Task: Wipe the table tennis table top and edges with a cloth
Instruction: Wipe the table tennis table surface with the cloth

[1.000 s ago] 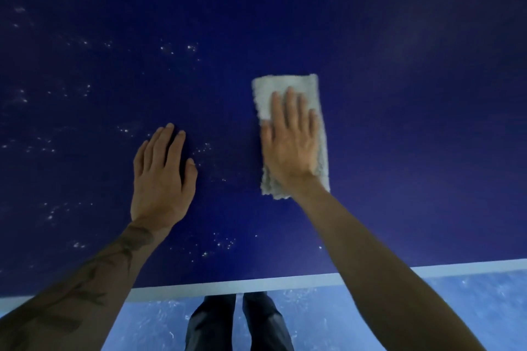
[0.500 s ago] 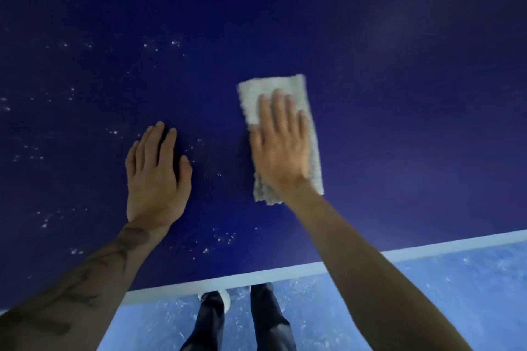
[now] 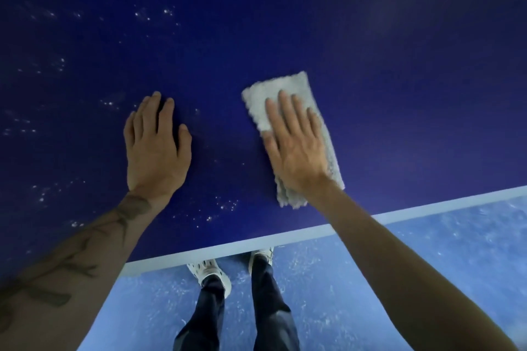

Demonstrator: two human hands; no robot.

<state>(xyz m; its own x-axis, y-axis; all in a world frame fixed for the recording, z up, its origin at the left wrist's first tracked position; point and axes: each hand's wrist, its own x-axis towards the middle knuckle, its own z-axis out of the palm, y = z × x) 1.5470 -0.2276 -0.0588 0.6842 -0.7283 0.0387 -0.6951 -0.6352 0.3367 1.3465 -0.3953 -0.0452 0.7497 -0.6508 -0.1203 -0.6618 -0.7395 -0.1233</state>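
Cloth [image 3: 285, 94], grey, folded, on blue worktop [image 3: 399, 65] near its white edge [image 3: 427, 209], pressed beneath flat-open right hand [image 3: 296, 148]; left hand [image 3: 156, 151] flat, empty; right side looks wiped, left-side specks [image 3: 225, 205] and edges not yet.

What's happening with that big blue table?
A person is wiping a dark blue table tennis table with a folded grey cloth. The right hand presses flat on the cloth, close to the white edge line. The left hand rests flat on the bare table beside it. Little white specks dot the left part, which looks not yet wiped.
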